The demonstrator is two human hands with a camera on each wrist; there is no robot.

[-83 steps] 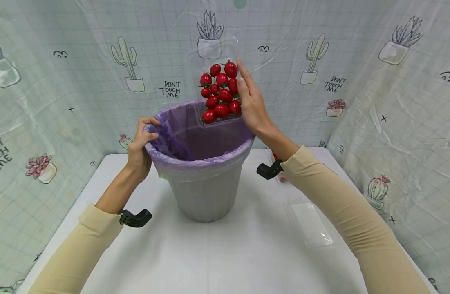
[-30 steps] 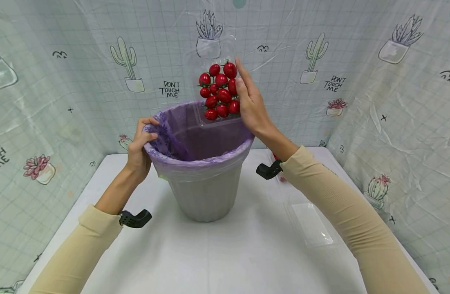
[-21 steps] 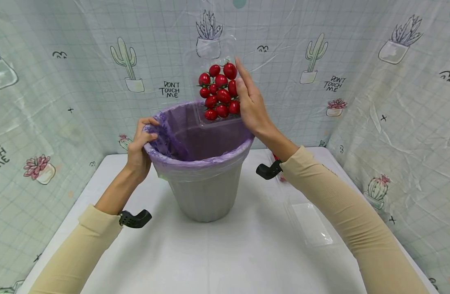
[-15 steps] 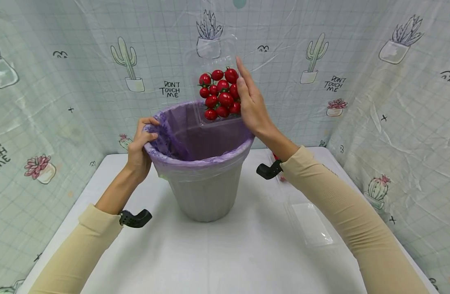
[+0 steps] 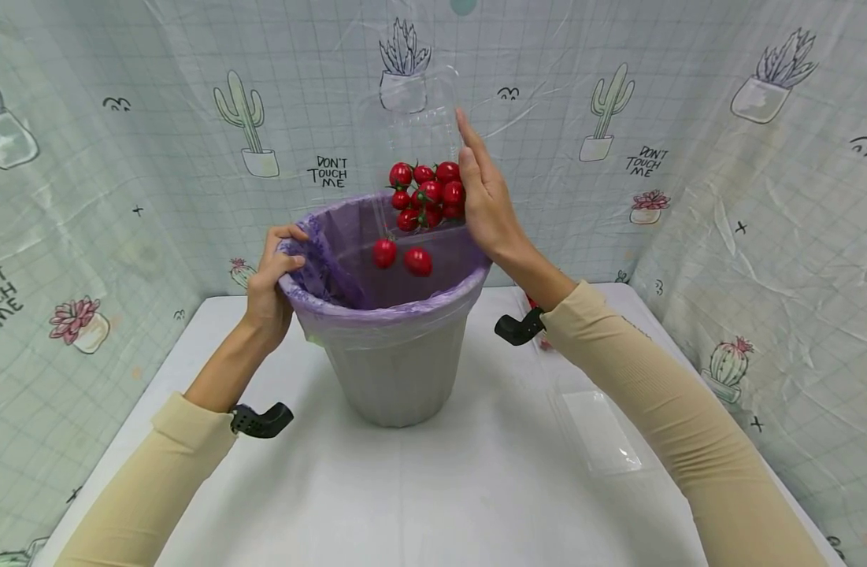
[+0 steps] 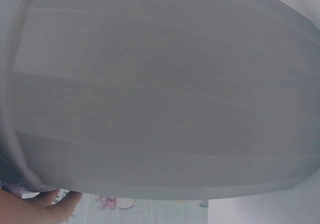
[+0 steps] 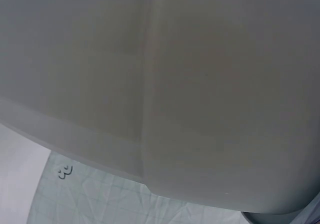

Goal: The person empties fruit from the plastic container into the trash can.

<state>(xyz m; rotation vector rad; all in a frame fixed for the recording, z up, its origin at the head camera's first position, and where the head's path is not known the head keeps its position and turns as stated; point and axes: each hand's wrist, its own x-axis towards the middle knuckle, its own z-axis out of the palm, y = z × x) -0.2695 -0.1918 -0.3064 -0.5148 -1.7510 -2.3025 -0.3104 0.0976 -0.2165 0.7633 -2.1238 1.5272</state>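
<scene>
My left hand (image 5: pixel 272 272) grips the left rim of a pale grey trash bin (image 5: pixel 398 378) lined with a purple bag (image 5: pixel 348 303). In the left wrist view, the bin's wall (image 6: pixel 160 94) fills most of the picture, with my left hand (image 6: pixel 45 206) at the lower left. My right hand (image 5: pixel 490 201) holds a clear plastic tray (image 5: pixel 422 126) by its right edge, steeply tilted over the bin's mouth. Several cherry tomatoes (image 5: pixel 431 193) are bunched in its lower part. Two cherry tomatoes (image 5: pixel 418 261) are in the air below it. The right wrist view shows the bin (image 7: pixel 150 84) but no hand.
A flat clear plastic piece (image 5: pixel 599 429) lies on the white table (image 5: pixel 405 496) at the right. Behind my right forearm, something red in clear packaging (image 5: pixel 544 342) is partly hidden. Printed plastic sheeting (image 5: pixel 178 134) encloses the table's back and sides.
The tomatoes have slid down the tray, baring its upper part, and two have dropped out over the bin. My left hand and the bin have stayed in place.
</scene>
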